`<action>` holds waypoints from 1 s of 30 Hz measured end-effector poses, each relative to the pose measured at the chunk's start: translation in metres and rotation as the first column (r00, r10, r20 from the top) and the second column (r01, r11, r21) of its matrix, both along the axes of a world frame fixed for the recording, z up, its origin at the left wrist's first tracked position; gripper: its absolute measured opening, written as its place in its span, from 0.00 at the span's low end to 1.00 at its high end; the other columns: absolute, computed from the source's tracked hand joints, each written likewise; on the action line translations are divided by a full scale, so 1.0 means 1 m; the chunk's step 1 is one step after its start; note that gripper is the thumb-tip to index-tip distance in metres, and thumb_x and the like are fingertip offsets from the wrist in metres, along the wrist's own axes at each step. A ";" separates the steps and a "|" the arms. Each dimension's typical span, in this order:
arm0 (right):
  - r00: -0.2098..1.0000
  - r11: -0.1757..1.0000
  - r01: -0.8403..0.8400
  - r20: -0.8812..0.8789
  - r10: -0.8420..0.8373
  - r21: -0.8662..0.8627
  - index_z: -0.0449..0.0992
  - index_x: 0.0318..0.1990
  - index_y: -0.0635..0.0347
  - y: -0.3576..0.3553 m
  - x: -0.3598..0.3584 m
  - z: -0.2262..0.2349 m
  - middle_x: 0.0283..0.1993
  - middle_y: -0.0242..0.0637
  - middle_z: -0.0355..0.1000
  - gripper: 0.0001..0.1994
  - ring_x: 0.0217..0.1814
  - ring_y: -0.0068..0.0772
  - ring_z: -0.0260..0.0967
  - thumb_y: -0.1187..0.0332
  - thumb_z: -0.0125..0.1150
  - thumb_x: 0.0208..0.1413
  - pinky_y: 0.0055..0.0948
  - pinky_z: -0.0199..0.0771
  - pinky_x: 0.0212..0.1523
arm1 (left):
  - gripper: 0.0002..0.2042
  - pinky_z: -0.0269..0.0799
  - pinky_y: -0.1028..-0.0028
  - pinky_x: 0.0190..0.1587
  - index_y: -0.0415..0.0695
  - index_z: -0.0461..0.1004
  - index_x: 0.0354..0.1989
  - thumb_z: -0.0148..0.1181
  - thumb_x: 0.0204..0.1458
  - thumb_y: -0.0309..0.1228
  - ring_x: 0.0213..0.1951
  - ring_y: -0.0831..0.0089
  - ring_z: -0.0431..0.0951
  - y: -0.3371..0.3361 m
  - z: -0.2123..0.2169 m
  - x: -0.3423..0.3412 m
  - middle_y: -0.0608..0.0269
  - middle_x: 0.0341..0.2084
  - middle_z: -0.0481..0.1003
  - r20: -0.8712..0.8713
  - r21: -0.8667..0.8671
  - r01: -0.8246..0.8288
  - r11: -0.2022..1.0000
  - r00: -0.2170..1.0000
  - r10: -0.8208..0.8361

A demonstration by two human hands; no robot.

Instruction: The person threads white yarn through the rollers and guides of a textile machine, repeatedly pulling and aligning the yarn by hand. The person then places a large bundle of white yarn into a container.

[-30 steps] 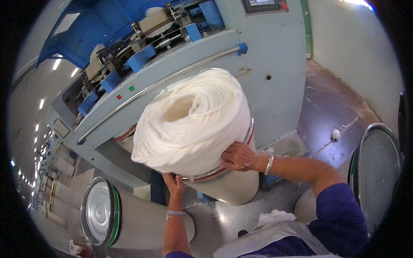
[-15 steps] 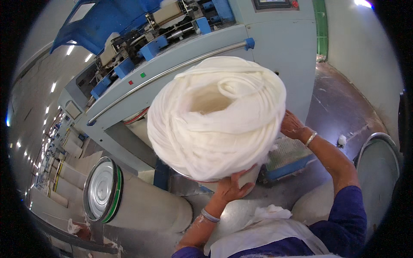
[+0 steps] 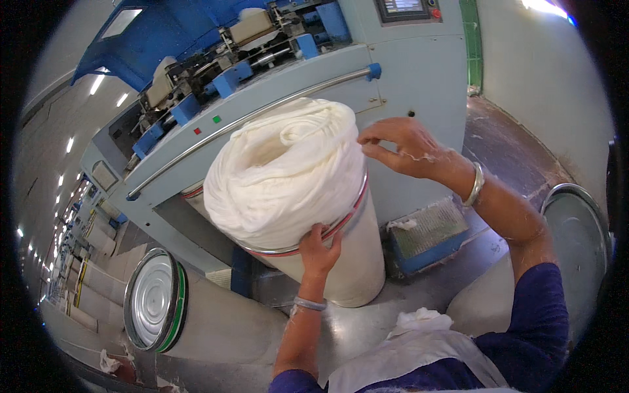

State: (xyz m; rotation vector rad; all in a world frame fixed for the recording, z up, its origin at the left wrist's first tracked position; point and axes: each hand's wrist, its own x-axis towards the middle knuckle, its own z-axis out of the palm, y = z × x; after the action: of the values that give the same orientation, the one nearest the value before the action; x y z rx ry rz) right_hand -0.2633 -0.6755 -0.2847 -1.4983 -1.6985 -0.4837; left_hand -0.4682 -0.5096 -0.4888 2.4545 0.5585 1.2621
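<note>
A tall cream sliver can (image 3: 357, 262) with a red-edged metal rim stands before me, tilted in the view. Thick white cotton sliver (image 3: 288, 196) lies coiled above its rim, with a hollow in the middle. My left hand (image 3: 319, 252) grips the near side of the rim, thumb apart and fingertips against the sliver's lower edge. Raised at the coil's right side, my right hand (image 3: 406, 150) has its fingers bent toward the thumb in a pinch. Whatever lies between those fingertips is too small to make out. A thin white fibre clings to the back of that hand.
The grey-blue machine (image 3: 419, 85) with a metal rail (image 3: 262, 124) stands behind the can. Another can (image 3: 216, 318) with a green band is at left. A blue box-shaped step (image 3: 429, 239) sits to the right, near a grey round-rimmed container (image 3: 576, 249).
The can and its coil have shifted left and away from me, showing more of the can's side. My right hand has risen from the coil's lower right side; my left stays at the rim.
</note>
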 end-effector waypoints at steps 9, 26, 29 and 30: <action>0.979 0.963 0.160 0.159 -0.127 -0.216 0.79 0.42 0.59 0.167 0.036 0.010 0.42 0.43 0.77 0.16 0.48 0.42 0.72 0.58 0.59 0.52 0.38 0.68 0.50 | 0.16 0.73 0.61 0.27 0.47 0.79 0.22 0.60 0.49 0.47 0.20 0.59 0.77 0.028 -0.009 -0.015 0.63 0.13 0.75 -0.077 0.107 -0.189 0.976 0.977 0.198; 0.804 0.740 -0.540 -0.507 0.312 -0.402 0.79 0.39 0.64 0.186 -0.019 0.050 0.35 0.39 0.77 0.21 0.40 0.30 0.74 0.51 0.61 0.54 0.30 0.72 0.46 | 0.17 0.60 0.48 0.54 0.54 0.81 0.35 0.57 0.45 0.50 0.49 0.50 0.73 0.117 -0.042 -0.075 0.57 0.43 0.77 -0.110 0.139 -0.059 0.989 0.991 0.074; 0.951 0.786 -0.305 -0.127 0.282 -0.538 0.79 0.42 0.66 0.203 -0.082 0.029 0.37 0.49 0.77 0.28 0.43 0.44 0.74 0.45 0.62 0.49 0.34 0.69 0.49 | 0.20 0.54 0.44 0.57 0.54 0.79 0.43 0.56 0.45 0.50 0.53 0.48 0.69 0.131 -0.047 -0.079 0.56 0.50 0.74 -0.066 0.156 -0.024 0.988 0.997 0.035; 0.970 0.778 -0.232 -0.082 0.228 -0.584 0.80 0.40 0.67 0.206 -0.094 0.023 0.37 0.51 0.77 0.25 0.42 0.46 0.74 0.50 0.63 0.48 0.35 0.69 0.49 | 0.21 0.52 0.44 0.57 0.54 0.78 0.45 0.56 0.45 0.50 0.54 0.47 0.68 0.136 -0.048 -0.080 0.55 0.52 0.73 -0.054 0.191 -0.026 0.981 0.998 0.037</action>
State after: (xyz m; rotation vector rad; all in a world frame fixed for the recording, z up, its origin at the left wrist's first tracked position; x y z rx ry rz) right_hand -0.3578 -0.4692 -0.2613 -1.6644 -2.1117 0.2186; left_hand -0.5478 -0.3741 -0.5371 2.6553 0.5143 1.3166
